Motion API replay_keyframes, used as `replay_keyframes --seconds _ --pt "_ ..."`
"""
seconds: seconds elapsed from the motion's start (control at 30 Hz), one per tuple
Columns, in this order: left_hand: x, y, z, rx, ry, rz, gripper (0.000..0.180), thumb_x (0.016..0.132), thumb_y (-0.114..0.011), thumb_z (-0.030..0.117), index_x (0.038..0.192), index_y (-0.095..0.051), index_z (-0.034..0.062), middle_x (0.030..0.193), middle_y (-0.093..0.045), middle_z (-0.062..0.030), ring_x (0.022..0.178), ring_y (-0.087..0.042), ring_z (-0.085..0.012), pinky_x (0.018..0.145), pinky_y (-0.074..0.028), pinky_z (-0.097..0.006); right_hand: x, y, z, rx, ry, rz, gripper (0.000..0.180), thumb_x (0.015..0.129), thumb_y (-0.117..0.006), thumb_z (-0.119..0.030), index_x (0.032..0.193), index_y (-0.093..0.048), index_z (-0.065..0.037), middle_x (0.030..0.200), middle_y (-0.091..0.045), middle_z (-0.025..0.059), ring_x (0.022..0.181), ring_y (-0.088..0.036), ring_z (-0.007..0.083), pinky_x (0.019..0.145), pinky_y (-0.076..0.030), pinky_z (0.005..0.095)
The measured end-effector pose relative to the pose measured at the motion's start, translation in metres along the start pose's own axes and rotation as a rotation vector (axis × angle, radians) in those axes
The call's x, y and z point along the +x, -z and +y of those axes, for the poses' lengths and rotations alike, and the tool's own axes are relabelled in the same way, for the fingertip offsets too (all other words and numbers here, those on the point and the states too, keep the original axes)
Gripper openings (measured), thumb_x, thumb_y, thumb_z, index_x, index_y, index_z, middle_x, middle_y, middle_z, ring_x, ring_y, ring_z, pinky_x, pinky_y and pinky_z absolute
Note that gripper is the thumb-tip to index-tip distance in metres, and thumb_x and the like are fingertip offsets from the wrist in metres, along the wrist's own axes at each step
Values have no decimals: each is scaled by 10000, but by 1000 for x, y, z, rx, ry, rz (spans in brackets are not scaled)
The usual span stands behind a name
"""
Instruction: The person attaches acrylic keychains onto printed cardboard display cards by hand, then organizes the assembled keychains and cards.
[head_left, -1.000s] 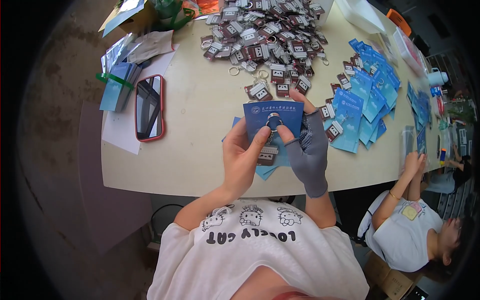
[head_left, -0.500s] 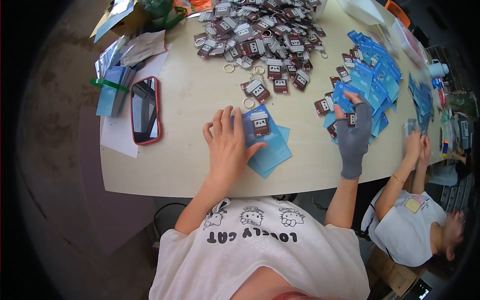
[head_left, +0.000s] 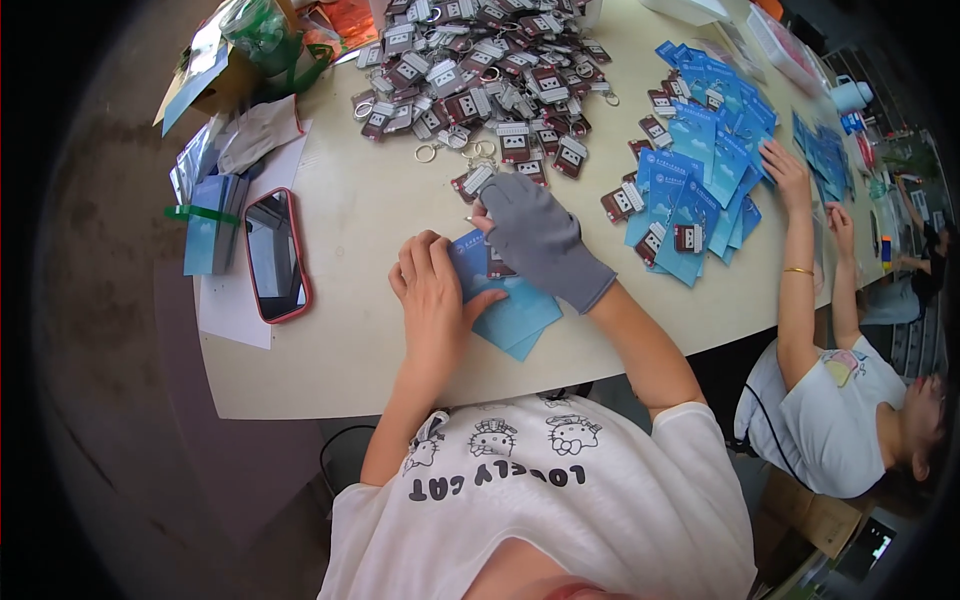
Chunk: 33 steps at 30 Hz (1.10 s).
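Note:
My left hand (head_left: pixel 432 290) rests at the left edge of a small stack of blue cards (head_left: pixel 520 318), thumb lying on them and apart from the fingers. On the top card is a maroon-and-white keychain (head_left: pixel 500 264), partly covered by my right hand (head_left: pixel 540 238). This hand wears a grey fingerless glove. Its thumb and fingertips come together at the card's upper edge, where the keychain's ring is; the glove hides most of the grip. Just beyond lie a few loose keychains (head_left: pixel 470 184).
A large heap of keychains (head_left: pixel 490 75) lies at the back. Blue cards with keychains (head_left: pixel 690 215) are piled at right, where a co-worker's hand (head_left: pixel 788 175) reaches. On the left are a red-cased phone (head_left: pixel 279 255), banded blue cards (head_left: pixel 212 225) and a cloth glove (head_left: pixel 260 135).
My right hand has moved left from the card pile to the keychain on the stack, leaving a card with a keychain there. My left hand stays on the stack. The co-worker's hand has reached toward the pile.

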<state>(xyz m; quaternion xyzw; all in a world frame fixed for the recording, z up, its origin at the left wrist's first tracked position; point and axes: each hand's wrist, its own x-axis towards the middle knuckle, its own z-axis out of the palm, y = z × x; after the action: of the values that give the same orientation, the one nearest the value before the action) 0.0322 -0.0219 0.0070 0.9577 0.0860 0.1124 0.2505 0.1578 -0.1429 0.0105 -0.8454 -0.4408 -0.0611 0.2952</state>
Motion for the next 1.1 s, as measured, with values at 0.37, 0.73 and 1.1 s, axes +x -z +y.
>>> replay_keyframes --seconds 0.37,0.73,1.1 --pt "5 24 2 -854 116 102 247 788 -732 11 985 -583 5 902 -606 -93 661 -568 -111 587 -443 -241 -39 69 -34 530 -64 75 72 895 -601 -58 905 -573 8 1141 -511 188 1076 -546 271 894 -431 323" --pt "13 26 10 -846 -14 269 157 841 -659 -15 991 -612 -6 981 -638 -76 900 -592 -125 816 -449 -251 -39 34 -38 562 -147 269 87 873 -634 -61 879 -585 10 955 -558 119 827 -582 221 721 -466 306" --pt "-3 9 39 -1689 255 117 207 899 -662 88 1083 -640 -3 1022 -673 -42 933 -593 -92 850 -457 -260 -43 31 -62 507 -266 459 173 845 -707 -91 934 -576 -19 855 -591 86 736 -605 188 644 -483 292"
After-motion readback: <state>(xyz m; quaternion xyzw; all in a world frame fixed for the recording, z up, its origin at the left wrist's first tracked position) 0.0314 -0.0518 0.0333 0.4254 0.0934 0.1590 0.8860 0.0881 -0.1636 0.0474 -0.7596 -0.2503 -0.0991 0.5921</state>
